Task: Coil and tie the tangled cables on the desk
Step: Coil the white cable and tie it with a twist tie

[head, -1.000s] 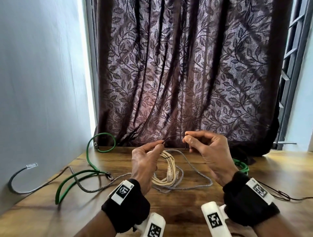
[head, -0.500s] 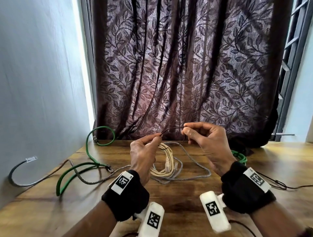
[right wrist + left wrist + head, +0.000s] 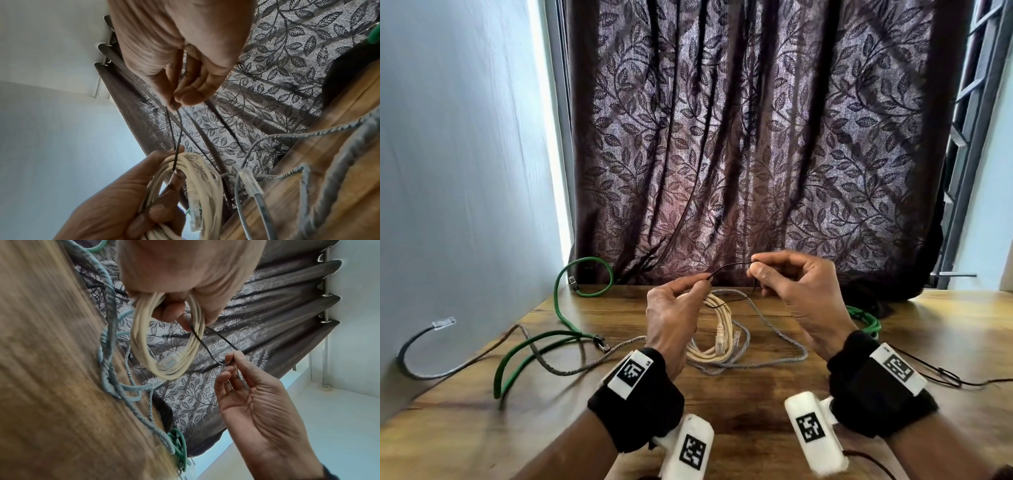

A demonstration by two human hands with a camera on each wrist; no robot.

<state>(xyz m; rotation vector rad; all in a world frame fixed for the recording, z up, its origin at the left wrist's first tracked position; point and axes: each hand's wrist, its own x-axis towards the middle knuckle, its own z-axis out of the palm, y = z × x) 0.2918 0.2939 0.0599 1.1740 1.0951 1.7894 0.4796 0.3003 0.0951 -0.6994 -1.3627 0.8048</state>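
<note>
Left hand (image 3: 671, 320) is raised off the desk (image 3: 756, 404), fingers curled round the top of the cream cable coil (image 3: 714, 337). The loops hang down from that grip, their lower turns seemingly resting on the wood, so the bundle keeps its shape while it is bound. Thumb and forefinger of the same hand also pinch one end of a thin black tie wire (image 3: 729, 267) against the top of the coil; this looks meant to anchor the wire where the wrap must go.

Right hand (image 3: 799, 294) is level with the left, just beside it, thumb and forefinger closed on the other end of the wire. The short run between the two pinches arches slightly, not taut. In the right wrist view two dark strands run from its fingertips (image 3: 179, 97) down to the coil; judgement: the wire is already round the bundle once and is about to be twisted.

One clear plug (image 3: 171, 360) of the cream cable dangles inside the loops below the left grip.

Below and beyond the held coil, a grey braided cable (image 3: 767, 325) lies loose on the wood. Left of the left hand: a green cable (image 3: 558, 308) and a dark grey cable (image 3: 410, 353), both uncoiled. Right of the right hand, a green bundle (image 3: 866, 318) by the curtain (image 3: 756, 137); whether tied, I cannot tell.
</note>
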